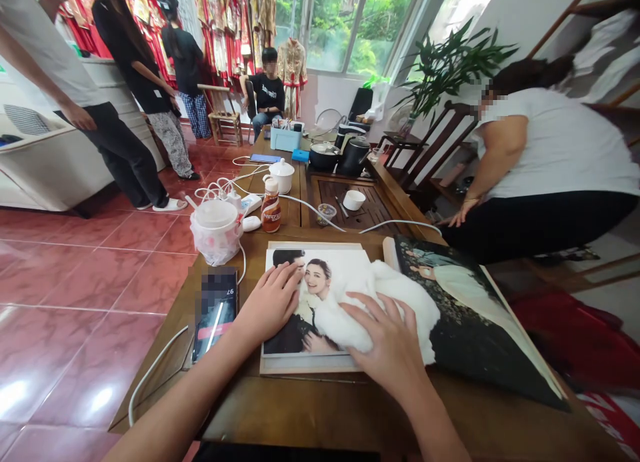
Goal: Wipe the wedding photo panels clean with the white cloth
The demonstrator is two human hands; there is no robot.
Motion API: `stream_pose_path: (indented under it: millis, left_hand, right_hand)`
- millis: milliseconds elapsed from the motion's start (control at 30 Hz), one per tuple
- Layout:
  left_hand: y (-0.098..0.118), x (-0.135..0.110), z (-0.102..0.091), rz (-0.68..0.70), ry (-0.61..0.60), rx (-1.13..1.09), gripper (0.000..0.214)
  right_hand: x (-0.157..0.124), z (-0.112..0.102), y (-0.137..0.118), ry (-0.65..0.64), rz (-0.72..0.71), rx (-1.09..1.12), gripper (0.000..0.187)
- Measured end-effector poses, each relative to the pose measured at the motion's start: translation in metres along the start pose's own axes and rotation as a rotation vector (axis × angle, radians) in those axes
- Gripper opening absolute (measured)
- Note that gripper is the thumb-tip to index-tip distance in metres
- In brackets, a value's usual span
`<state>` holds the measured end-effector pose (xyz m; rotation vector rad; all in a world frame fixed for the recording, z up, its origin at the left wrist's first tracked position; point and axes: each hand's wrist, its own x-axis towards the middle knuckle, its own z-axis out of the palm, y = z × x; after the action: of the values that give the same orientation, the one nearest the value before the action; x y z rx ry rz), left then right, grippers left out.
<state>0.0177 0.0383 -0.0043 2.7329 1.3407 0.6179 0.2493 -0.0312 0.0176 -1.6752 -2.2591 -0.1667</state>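
My left hand [269, 301] lies flat on a glossy wedding photo print [320, 279], which is mounted on a pale board [310, 365]. My right hand [387, 345] presses a fluffy white cloth [404, 309] against the print's right side. The cloth hides part of the picture. To the right, a large dark photo panel [480, 329] leans over the board's edge. Left of my left hand, a smartphone [217, 312] with a blurred screen lies on the wooden table [320, 409], and a white cable [155, 362] curves beside it.
Beyond the print stand a white pot in a plastic bag [216, 230], a sauce bottle [271, 206], and tangled charger cables. A tea tray [345, 205] and black kettle [354, 155] sit farther along. A seated person [545, 155] is at right; others stand on the red tile floor [85, 269].
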Motion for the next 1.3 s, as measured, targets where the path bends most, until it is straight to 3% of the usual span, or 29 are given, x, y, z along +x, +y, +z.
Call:
stream_pose_path:
  millis: [200, 333, 467, 700, 800, 1167, 1300]
  left_hand:
    - [0.002, -0.007, 0.001, -0.008, -0.011, 0.013, 0.038]
    - [0.004, -0.008, 0.002, -0.018, 0.009, 0.011, 0.038]
    - [0.003, -0.006, 0.002, -0.022, 0.016, -0.001, 0.038]
    - [-0.001, 0.0, 0.003, -0.014, 0.024, -0.036, 0.038]
    - [-0.001, 0.0, 0.004, -0.011, 0.003, -0.035, 0.038]
    - [0.002, -0.008, 0.001, -0.007, 0.024, -0.045, 0.037]
    - [0.004, -0.01, -0.001, -0.009, 0.002, -0.03, 0.038]
  right_hand:
    - [0.042, 0.013, 0.017, 0.046, 0.031, -0.025, 0.035]
    - [0.051, 0.018, 0.021, 0.088, 0.043, -0.052, 0.033]
    - [0.034, 0.016, 0.017, 0.104, 0.043, -0.039, 0.036]
    - [-0.024, 0.004, 0.012, 0.074, 0.028, -0.046, 0.042]
    - [-0.029, 0.002, 0.012, 0.065, 0.037, -0.058, 0.042]
    - [0.052, 0.02, 0.038, 0.077, 0.052, -0.155, 0.037]
    - [0.068, 0.026, 0.043, 0.088, 0.044, -0.144, 0.037]
